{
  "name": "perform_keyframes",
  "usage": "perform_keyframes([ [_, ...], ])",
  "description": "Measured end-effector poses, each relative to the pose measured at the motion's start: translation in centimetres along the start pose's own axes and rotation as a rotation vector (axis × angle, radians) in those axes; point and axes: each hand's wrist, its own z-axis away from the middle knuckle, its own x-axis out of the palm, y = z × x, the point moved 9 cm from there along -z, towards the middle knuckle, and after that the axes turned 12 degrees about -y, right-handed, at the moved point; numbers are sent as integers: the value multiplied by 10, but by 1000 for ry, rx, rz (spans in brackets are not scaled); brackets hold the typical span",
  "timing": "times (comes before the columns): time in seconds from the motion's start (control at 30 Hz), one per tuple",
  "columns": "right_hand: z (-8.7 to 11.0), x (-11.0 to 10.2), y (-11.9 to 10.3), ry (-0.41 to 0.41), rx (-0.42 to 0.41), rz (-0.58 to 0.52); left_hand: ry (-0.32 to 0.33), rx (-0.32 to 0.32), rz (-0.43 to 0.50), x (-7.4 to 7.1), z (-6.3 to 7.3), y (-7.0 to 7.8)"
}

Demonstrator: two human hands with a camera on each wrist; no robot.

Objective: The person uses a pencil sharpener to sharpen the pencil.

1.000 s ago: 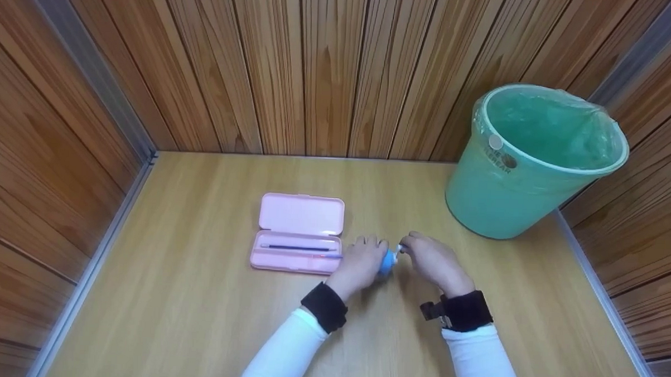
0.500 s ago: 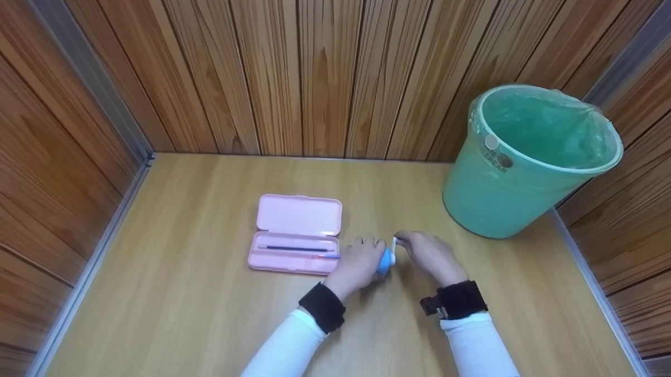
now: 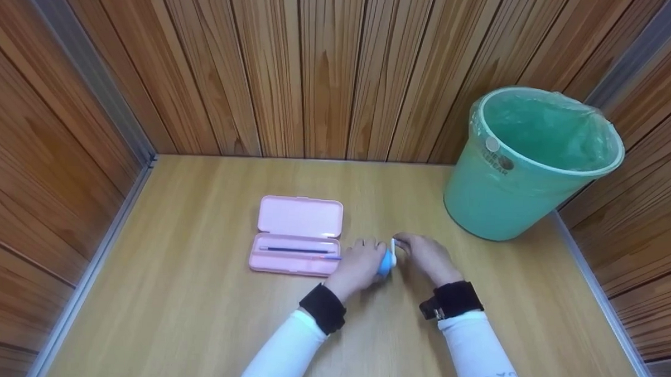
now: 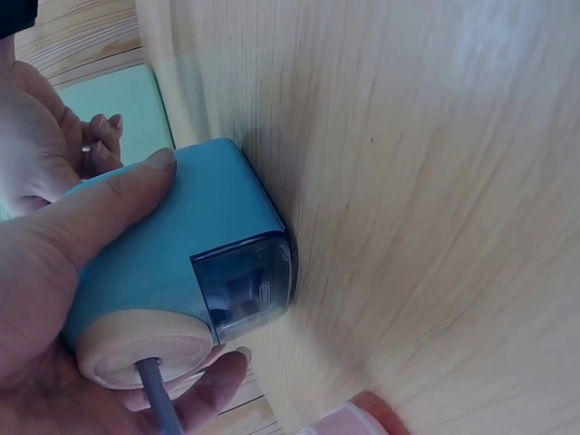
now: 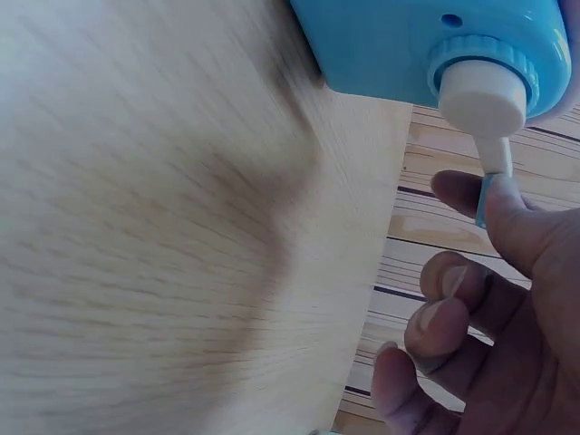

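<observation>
Sharpener, boxy, blue and smooth with rounded edges, is clasped in my left grip, whose back faces upward, thumb flat against the blue, just right of the open pink case on the wood-grained tabletop. My right grip is angled toward it, thumb and forefinger pinched on the end of the white crank, other fingers loosely bent. A slim grey shaft juts from the round cream face, beside a glossy, see-through drawer.
</observation>
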Motion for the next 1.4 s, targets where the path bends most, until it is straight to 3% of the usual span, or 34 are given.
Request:
perform_keyframes([
  [0.3, -8, 4, -5, 14, -34, 207, 26, 9, -23, -2, -1, 2],
  [0.67, -10, 16, 3, -68, 11, 201, 7, 6, -19, 0, -2, 2],
  [0.97, 0, 29, -10, -18, -84, 393, 37, -18, -30, -1, -1, 2],
  [1.2, 19, 37, -18, 38, -168, 331, 68, -35, -48, -3, 2, 4],
  [1.4, 27, 37, -23, 72, -191, 337, 39, -45, -30, -4, 3, 2],
])
